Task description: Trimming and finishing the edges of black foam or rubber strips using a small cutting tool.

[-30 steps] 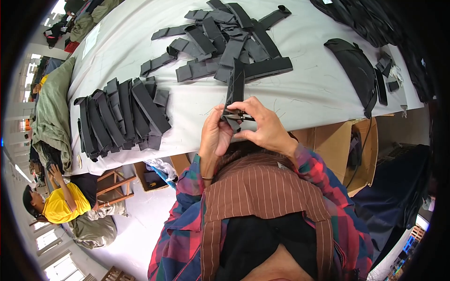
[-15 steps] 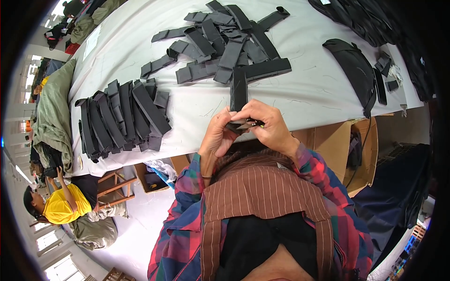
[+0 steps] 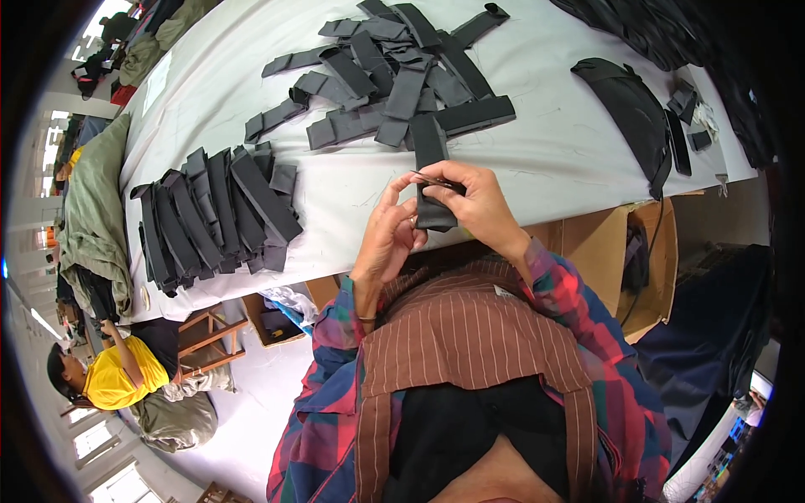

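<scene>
A black fabric strip [image 3: 433, 214] hangs toward me over the table's near edge, its far end by the pile of similar strips [image 3: 407, 88]. My left hand [image 3: 387, 230] has its fingers curled at the strip's left edge. Its index fingertip is up near the tips of the small thread snips. My right hand [image 3: 482, 205] is closed around those snips [image 3: 433, 179], with the thin blades pointing left across the strip. The right fingers hide most of the snips' handle.
To the left lies a neat row of black strips [image 3: 214, 210]. A curved black fabric piece [image 3: 629, 117] and a phone-like black slab [image 3: 677, 142] are at the right. Open cardboard boxes [image 3: 597, 251] stand under the table edge. A person in yellow [image 3: 126, 377] works at the far left.
My hands have shifted along the strip, whose near end now shows below the fingers. The snips have moved up and left, and my left fingers have opened a little.
</scene>
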Motion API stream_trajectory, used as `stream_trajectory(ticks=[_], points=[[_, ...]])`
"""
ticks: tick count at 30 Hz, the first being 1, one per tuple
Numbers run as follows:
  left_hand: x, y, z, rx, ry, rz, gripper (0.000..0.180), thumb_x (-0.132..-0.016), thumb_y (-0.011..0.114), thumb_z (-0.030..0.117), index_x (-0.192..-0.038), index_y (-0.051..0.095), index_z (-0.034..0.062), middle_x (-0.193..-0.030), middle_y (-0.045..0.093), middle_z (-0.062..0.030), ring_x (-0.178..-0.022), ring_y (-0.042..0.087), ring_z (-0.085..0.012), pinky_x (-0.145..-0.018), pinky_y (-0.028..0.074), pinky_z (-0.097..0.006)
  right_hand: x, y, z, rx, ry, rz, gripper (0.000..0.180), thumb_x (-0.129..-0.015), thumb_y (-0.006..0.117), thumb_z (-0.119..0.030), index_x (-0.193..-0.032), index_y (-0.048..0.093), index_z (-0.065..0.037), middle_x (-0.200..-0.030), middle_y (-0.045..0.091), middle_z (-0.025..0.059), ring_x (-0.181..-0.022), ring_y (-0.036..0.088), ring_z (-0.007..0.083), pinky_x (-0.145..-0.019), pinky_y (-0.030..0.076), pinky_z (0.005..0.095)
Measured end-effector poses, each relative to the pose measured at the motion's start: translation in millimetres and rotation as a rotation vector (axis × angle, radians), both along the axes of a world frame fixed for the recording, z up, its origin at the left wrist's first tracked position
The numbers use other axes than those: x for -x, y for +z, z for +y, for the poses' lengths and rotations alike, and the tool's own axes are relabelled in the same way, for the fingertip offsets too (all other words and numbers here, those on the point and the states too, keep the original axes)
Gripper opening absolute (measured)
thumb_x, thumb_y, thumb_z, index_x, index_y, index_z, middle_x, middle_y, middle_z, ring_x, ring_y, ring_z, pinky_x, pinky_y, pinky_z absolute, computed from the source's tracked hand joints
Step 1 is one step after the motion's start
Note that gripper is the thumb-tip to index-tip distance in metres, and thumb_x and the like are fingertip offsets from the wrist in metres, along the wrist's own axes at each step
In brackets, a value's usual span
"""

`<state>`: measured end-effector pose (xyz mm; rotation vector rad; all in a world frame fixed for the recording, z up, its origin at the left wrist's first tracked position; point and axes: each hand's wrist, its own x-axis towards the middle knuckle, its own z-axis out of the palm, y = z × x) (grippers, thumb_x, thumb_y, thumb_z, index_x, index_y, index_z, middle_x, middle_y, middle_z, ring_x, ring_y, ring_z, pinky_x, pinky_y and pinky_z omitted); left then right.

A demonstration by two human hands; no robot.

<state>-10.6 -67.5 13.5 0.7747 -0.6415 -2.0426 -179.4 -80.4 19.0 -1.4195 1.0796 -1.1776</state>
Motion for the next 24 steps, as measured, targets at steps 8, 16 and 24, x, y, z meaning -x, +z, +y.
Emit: stream_trajectory(ticks=[8,16,24], points=[[3,-14,-5,0.021,-0.050,-0.242,0.046,-0.084,0.062,0.000,-0.122,0.036,0.0060,-0.095,0.062,-0.0066,-0.072,0.056,-0.0082,-0.055,0.044,-0.023,2,-7,-1,-0.130,0.062,0.000,0.022,-0.082,0.063,-0.002,-0.103,0.064,0.000,-0.091,0.063,0.0029,-0.078,0.055,0.0100,-0.078,0.046,0.0247],[11,-7,-2,0.001,0.159,-0.112,0.041,-0.086,0.060,0.000,-0.120,0.038,0.0067,-0.097,0.063,-0.0100,-0.086,0.063,-0.0161,-0.076,0.052,-0.029,40,15,24,0.182,-0.030,0.382,0.024,-0.075,0.071,-0.011,-0.098,0.067,-0.006,-0.084,0.064,0.0079,-0.072,0.059,0.0222,-0.072,0.046,0.0293],[18,-6,-3,0.011,0.150,-0.040,0.040,-0.087,0.058,-0.002,-0.120,0.038,0.0061,-0.099,0.062,-0.0105,-0.085,0.063,-0.0153,-0.075,0.052,-0.027,43,12,40,0.329,-0.086,0.585,0.013,-0.073,0.072,-0.013,-0.085,0.067,-0.009,-0.072,0.062,0.0042,-0.064,0.057,0.0225,-0.063,0.040,0.0321]])
